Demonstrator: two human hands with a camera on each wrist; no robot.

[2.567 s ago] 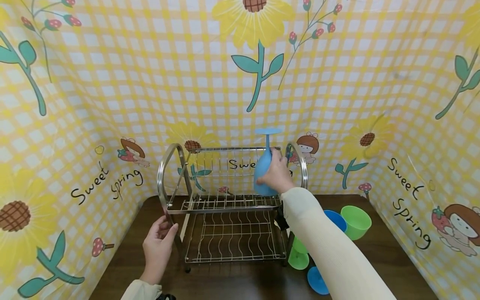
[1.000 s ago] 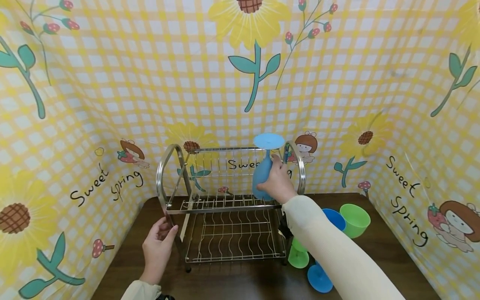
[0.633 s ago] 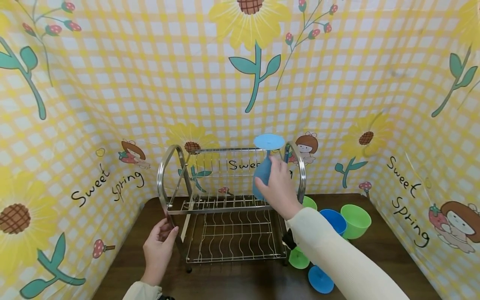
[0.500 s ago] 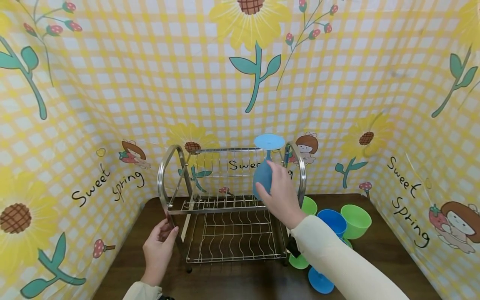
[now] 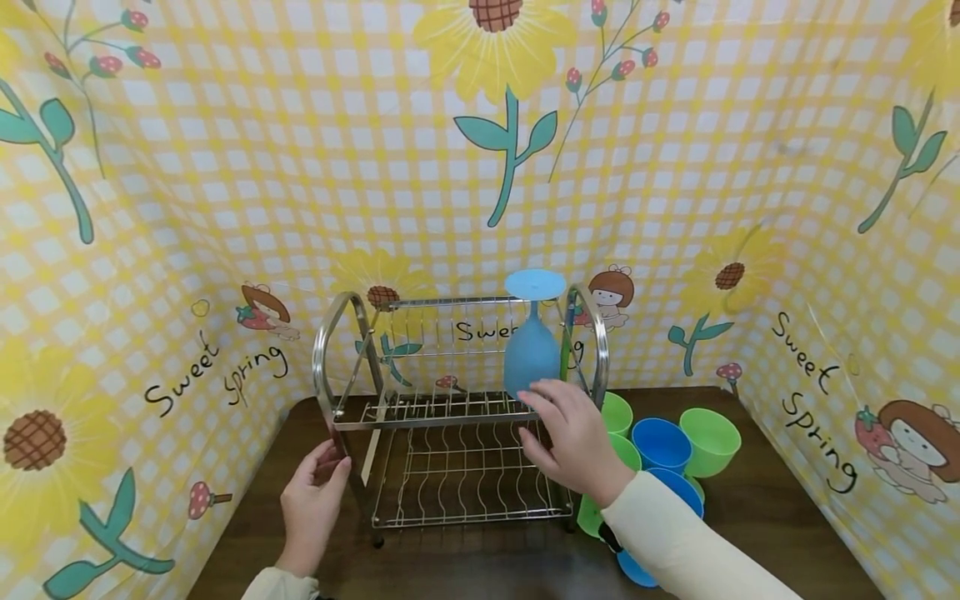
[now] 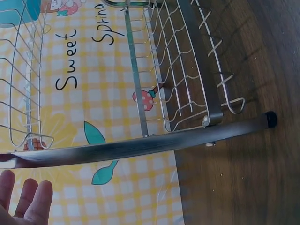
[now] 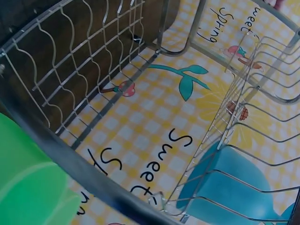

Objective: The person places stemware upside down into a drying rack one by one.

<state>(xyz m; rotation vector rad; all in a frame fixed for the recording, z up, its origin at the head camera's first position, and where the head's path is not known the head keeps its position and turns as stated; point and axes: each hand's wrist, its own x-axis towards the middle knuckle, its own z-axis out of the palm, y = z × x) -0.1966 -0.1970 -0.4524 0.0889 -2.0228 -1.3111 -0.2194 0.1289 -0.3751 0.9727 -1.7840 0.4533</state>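
A light blue goblet (image 5: 532, 358) stands upside down on the upper tier of a metal dish rack (image 5: 321, 360), at the right end, its foot on top. Through the rack's wires, the right wrist view shows the goblet's bowl (image 7: 234, 183). Just below and in front of it is my right hand (image 5: 576, 440), fingers spread and apart, holding nothing. My left hand (image 5: 309, 510) is at the rack's left post, fingers loosely bent, fingertips at or against the metal. In the left wrist view those fingers (image 6: 40, 201) lie beside the post; contact is unclear.
Right of the rack, several green and blue goblets stand on the dark wooden table (image 5: 780, 533), among them a blue one (image 5: 662, 443) and a green one (image 5: 711, 442). My right forearm partly covers them. A yellow checked cloth (image 5: 675, 167) hangs behind and at both sides.
My right hand has let go of the light blue goblet and drawn down and right, toward me. The goblet was lowered slightly onto the upper tier. My left hand has hardly moved.
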